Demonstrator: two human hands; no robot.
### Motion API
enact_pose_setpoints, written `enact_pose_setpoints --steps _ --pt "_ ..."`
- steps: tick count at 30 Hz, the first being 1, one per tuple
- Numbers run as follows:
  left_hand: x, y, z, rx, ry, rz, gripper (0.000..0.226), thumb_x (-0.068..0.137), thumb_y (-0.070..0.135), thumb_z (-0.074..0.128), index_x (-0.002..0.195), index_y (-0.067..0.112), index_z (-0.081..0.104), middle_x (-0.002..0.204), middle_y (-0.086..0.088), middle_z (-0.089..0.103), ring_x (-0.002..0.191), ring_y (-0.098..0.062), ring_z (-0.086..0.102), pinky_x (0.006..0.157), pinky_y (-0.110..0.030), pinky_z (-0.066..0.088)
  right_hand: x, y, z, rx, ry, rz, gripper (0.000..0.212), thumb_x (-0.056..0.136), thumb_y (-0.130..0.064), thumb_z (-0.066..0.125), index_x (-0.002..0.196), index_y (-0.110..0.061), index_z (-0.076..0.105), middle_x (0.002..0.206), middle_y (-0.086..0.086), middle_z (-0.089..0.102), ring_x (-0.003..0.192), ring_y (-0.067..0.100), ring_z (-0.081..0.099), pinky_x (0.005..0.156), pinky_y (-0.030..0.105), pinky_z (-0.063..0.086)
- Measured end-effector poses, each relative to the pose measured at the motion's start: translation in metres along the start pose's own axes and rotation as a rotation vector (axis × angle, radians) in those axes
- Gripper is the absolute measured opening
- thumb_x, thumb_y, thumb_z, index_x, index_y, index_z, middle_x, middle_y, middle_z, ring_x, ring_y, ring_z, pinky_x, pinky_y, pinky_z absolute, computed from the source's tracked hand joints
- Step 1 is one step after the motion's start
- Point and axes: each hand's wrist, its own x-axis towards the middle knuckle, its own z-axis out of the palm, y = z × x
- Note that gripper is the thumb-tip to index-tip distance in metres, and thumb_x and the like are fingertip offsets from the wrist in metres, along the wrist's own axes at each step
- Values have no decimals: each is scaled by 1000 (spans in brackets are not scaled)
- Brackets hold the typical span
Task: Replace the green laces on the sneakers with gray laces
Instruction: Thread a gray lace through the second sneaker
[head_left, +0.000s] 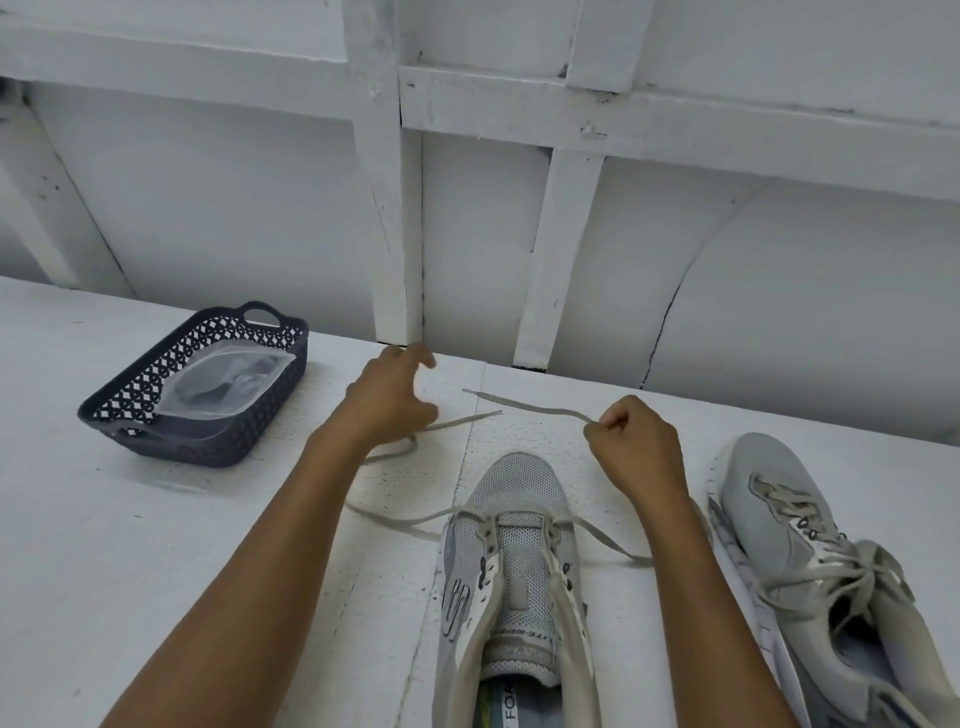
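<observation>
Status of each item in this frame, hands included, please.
Gray lace: through the front eyelets only, untied.
Left hand: open, over the lace's left end.
Right hand: pinches the lace's right end.
Middle sneaker: upright, mostly unlaced.
Right sneaker: laced, tied, tilted.
Basket: holds a plastic bag.

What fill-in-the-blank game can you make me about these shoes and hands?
The right hand pinches a gray ___.
The plastic bag lies inside the dark ___.
The fully laced sneaker lies to the ___ of the barely laced sneaker.
Missing words: lace, basket, right.
</observation>
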Motion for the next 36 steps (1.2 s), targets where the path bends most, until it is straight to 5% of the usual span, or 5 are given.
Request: enact_pose_setpoints --steps 6,16,23,31,36 --pt "-2 14 38 315 -69 141 27 92 46 63 117 37 64 131 2 49 129 -23 38 103 -49 27 -13 -19 -10 91 -132 -83 11 88 -23 64 81 -15 62 70 -7 60 67 9 53 60 23 39" --pt "-7 27 44 247 -113 207 14 93 8 53 103 16 60 106 -2 64 100 -23 59 77 -34 44 -35 -29 -32 86 -342 -103 29 91 -35 66 83 -7 65 79 0 70 60 1 56 72 32 48" --pt "-25 29 38 344 -118 219 20 92 11 50 99 16 68 103 -2 67 96 -23 61 87 -40 47 -66 -34 -44 91 -448 -73 30 89 -39 69 78 -12 62 77 1 73 61 9 59 57 23 41" --pt "-71 63 -6 -278 -88 234 16 89 8 56 88 21 65 74 5 71 68 -9 67 72 -32 56 -96 -38 -54 209 -624 119 24 83 -15 75 91 6 67 80 14 69 66 22 66 67 31 62" --pt "-96 74 -23 -317 -200 292 29 91 10 58 90 32 76 89 8 75 84 -16 68 78 -35 56 -108 -34 -52 271 -551 150 38 78 -27 82 90 6 68 81 16 70 66 21 70 58 29 60"
